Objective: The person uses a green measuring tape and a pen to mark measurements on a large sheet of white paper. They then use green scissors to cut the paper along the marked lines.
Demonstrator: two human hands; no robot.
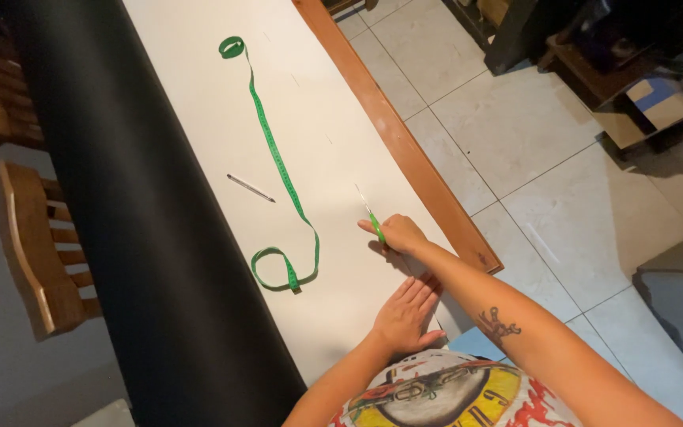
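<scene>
Your right hand (399,234) is clenched around a green-handled cutter (372,219), its pale blade tip resting on the white sheet (333,134). Your left hand (405,310) lies flat on the same sheet, fingers (423,287) extended and together, gripping nothing. A green measuring tape (277,158) runs along the sheet just left of the cutter. A pen (250,187) lies beside the tape.

I see a slim green-handled cutter (373,221) pinched in my right hand's fingers (385,232), its pale tip angled away over the white sheet (333,119) under my left fingers (416,289).
</scene>
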